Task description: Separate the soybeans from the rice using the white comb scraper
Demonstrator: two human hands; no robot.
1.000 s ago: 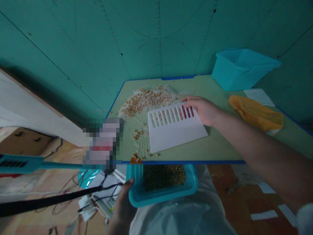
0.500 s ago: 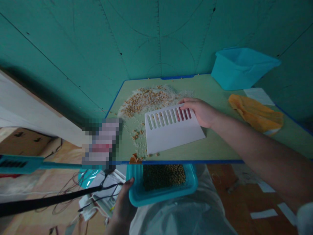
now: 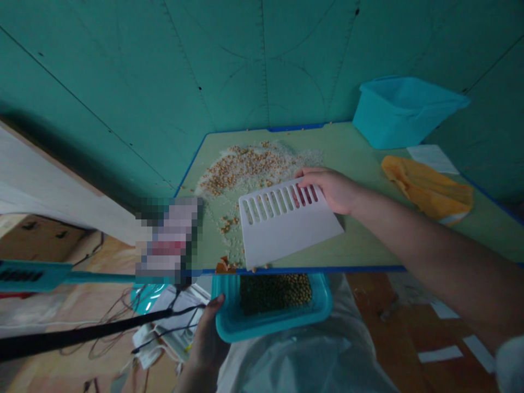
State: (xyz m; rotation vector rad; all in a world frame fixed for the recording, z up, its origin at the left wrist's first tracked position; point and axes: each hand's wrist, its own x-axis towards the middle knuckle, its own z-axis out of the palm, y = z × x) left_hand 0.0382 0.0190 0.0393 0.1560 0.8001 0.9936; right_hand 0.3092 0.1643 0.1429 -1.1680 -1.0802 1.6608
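Observation:
My right hand (image 3: 333,188) grips a white slotted plastic scraper (image 3: 292,232) by its upper right corner, with fingers showing through the slots. The scraper's lower left corner is close to the near edge of the table (image 3: 364,248), beside a few yellow beans. Below that edge, my left hand (image 3: 208,333) holds a turquoise tub (image 3: 270,327) by its left side, thumb on the rim. Inside lie dark green grains and tan beans (image 3: 301,289). A spread of yellow beans mixed with white grains (image 3: 245,166) covers the table's far left part.
A larger turquoise bin (image 3: 393,120) stands at the back right, near a yellow cloth (image 3: 429,185) and a white sheet (image 3: 434,155). A torn orange-brown scrap (image 3: 223,266) sits at the front edge. A green wall (image 3: 286,65) rises behind the table. Black straps (image 3: 102,330) cross the lower left.
The scraper's near edge has moved toward me, to the table's front edge, with some beans beside it. My left hand and the tub have stayed nearly in place.

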